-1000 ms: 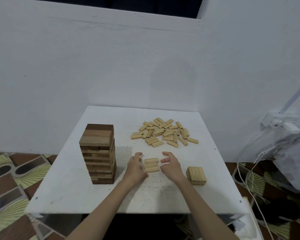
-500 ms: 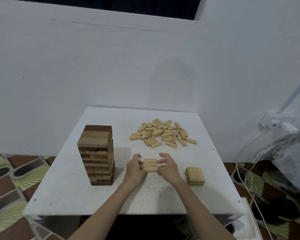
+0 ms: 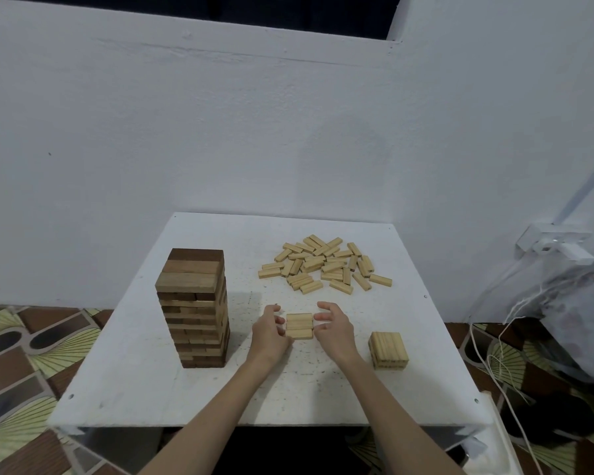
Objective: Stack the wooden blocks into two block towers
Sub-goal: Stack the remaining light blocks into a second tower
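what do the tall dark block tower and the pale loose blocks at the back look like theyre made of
Tall brown block tower: seemingly wood, stained in mixed dark and mid browns, matt, with faint grain lines on the top blocks. Pile of pale loose blocks: likely unstained light wood such as pine, matt, with sharp sawn edges. White square table: a painted or laminated board, scuffed and speckled.

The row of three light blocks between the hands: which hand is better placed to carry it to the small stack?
Probably the right hand: it flanks the three-block row on the side facing the small stack. The left hand would have to cross over.
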`<action>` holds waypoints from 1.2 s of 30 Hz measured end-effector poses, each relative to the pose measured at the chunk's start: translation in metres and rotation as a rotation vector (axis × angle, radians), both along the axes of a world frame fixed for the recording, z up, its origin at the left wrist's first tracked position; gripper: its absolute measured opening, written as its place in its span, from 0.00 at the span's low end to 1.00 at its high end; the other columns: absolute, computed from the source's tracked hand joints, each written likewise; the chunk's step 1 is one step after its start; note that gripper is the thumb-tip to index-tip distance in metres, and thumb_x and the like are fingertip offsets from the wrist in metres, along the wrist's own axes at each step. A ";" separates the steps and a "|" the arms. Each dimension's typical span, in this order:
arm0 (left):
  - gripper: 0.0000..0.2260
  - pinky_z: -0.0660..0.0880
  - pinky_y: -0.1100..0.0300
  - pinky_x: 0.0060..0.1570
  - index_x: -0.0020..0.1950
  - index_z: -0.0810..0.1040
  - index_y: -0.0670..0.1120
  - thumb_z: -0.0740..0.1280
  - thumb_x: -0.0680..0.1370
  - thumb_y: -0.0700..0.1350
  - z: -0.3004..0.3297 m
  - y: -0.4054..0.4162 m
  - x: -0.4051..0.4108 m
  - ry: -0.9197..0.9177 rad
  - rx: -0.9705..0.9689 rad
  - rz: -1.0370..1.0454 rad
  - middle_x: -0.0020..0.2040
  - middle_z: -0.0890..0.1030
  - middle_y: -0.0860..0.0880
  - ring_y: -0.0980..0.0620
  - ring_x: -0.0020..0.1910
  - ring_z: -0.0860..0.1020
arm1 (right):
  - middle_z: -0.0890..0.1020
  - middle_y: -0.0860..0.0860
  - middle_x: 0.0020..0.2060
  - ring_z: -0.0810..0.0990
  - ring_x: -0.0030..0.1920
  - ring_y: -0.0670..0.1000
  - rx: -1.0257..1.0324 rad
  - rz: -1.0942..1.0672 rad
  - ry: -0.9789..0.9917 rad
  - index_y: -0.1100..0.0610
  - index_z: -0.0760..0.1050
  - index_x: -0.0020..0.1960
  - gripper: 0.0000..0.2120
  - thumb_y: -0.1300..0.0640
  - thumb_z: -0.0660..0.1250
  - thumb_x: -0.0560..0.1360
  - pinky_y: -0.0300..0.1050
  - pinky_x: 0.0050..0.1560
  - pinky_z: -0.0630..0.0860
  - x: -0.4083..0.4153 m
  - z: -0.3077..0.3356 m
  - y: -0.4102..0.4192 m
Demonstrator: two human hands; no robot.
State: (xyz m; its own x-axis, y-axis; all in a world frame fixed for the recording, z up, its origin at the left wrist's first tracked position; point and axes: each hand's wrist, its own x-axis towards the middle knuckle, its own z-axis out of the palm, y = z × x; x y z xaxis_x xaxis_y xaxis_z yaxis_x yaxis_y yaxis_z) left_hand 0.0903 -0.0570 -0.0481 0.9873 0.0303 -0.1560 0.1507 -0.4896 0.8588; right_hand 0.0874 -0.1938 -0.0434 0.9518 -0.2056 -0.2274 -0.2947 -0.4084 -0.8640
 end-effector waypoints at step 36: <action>0.25 0.72 0.74 0.34 0.66 0.69 0.41 0.70 0.71 0.30 -0.003 0.002 0.003 0.005 -0.059 0.066 0.49 0.76 0.46 0.57 0.40 0.73 | 0.80 0.50 0.43 0.79 0.47 0.49 0.048 -0.138 -0.031 0.58 0.75 0.60 0.18 0.71 0.64 0.72 0.30 0.39 0.73 -0.002 -0.004 0.007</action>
State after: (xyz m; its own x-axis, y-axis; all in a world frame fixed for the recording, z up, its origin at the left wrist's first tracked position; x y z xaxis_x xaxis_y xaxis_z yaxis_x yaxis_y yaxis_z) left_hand 0.0935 -0.0554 -0.0509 0.9827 0.0855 -0.1642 0.1851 -0.4273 0.8850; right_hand 0.0858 -0.1868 -0.0470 0.9220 -0.3249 -0.2107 -0.3177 -0.3236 -0.8913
